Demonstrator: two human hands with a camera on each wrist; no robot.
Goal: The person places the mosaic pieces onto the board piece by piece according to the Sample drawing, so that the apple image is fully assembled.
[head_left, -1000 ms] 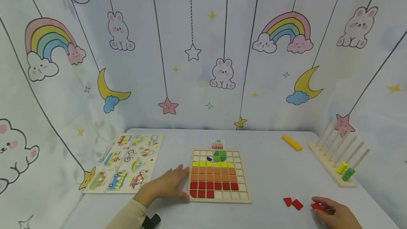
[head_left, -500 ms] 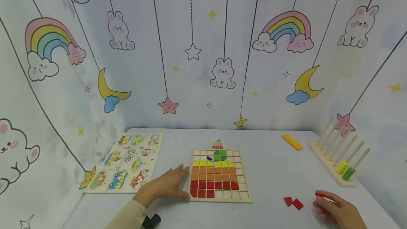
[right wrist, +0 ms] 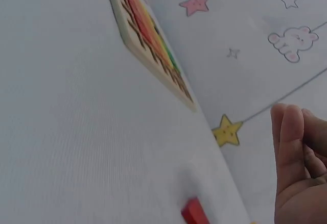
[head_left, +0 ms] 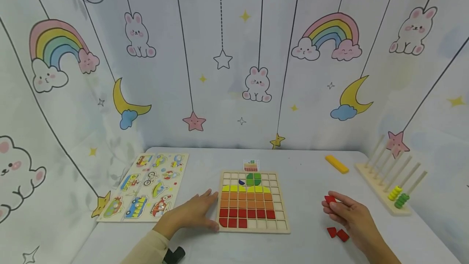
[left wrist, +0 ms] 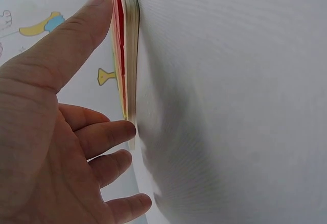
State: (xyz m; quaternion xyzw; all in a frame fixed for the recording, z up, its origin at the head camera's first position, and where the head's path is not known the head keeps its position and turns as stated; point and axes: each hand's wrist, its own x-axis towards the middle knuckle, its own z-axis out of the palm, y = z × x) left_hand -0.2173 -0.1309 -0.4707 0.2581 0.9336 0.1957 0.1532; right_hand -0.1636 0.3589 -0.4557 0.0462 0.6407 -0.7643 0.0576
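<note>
A wooden grid board point(head_left: 281, 215) lies mid-table, with tiles in red, orange, yellow, green and dark blue set in its cells. Bare cells show at its right side and lower right. My left hand point(head_left: 192, 214) rests spread along the board's left edge, thumb and fingertips right at the rim; the left wrist view shows its fingers loosely extended. To the right of the board, my right hand point(head_left: 346, 211) pinches a red tile point(head_left: 330, 199) between thumb and fingers, raised over the table. Two more red tiles, a pointed one point(head_left: 331, 232) and a square one point(head_left: 342, 235), lie below that hand.
A small picture card point(head_left: 251, 166) stands behind the board. A vehicle puzzle board point(head_left: 168, 190) lies at left. At right are a yellow bar point(head_left: 336, 164) and a peg rack point(head_left: 382, 192) with yellow and green beads. A black object point(head_left: 175, 255) sits by the left sleeve.
My right hand has picked up a red tile from the right of the table and carried it up and leftward, toward the board. The left hand has stayed at the board's edge.
</note>
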